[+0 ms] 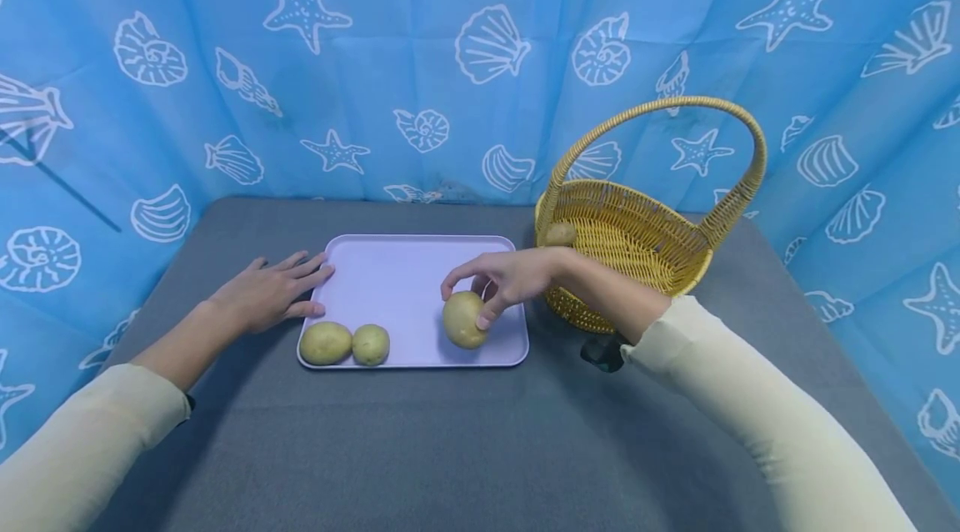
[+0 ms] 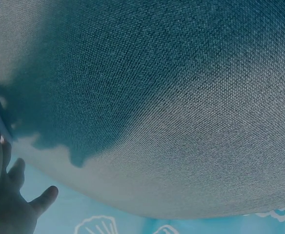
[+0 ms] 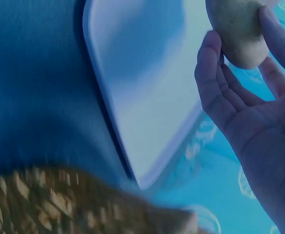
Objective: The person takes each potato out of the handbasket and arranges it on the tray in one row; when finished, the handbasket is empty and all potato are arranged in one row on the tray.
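Note:
My right hand (image 1: 510, 280) pinches a potato (image 1: 463, 322) between thumb and fingers, over the right part of a pale lilac tray (image 1: 405, 273). The right wrist view shows the same potato (image 3: 240, 31) at the fingertips. Two more potatoes, a larger one (image 1: 326, 343) and a smaller one (image 1: 371, 344), lie side by side in the tray's near left corner. At the tray's left edge rests my left hand (image 1: 273, 292), fingers extended and spread, fingertips on the rim. Only part of the left hand (image 2: 10, 200) shows in the left wrist view.
A yellow woven basket (image 1: 622, 240) with a tall arched handle stands right of the tray, partly behind my right forearm. One potato (image 1: 559, 234) shows inside its left side. Grey cloth (image 1: 420, 449) covers the table; a blue seashell-print curtain (image 1: 420, 82) hangs behind.

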Demonstrator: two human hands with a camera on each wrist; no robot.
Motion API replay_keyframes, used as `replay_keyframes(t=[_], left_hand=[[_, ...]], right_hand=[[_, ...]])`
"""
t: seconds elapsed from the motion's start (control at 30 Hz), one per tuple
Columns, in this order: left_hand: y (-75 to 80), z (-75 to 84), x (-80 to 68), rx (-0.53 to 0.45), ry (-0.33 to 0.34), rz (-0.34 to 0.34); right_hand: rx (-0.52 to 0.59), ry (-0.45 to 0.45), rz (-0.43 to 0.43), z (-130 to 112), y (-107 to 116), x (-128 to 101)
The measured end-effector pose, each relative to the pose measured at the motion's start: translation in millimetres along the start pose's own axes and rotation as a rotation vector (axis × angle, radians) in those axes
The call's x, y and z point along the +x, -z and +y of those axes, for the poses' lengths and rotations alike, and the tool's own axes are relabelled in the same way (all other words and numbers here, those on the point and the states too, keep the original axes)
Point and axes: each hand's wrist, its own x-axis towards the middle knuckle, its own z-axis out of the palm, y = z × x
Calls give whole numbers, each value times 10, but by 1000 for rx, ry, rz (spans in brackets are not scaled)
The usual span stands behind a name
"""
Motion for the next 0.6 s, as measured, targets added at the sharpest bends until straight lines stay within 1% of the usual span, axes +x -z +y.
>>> replay_keyframes(t=[0.13,0.3,0.5,0.6], left_hand=[[0,0,5,1,1,-2],[-10,1,4,-1,7,-4],[-7,6,4,4,8,-2],[-6,2,7,12,7,1]], right_hand=[[-16,56,18,25,-111,209],[-2,78,56,10,-242,423],[14,97,84,-15,-355,585],[7,82,113,-30,-381,618]])
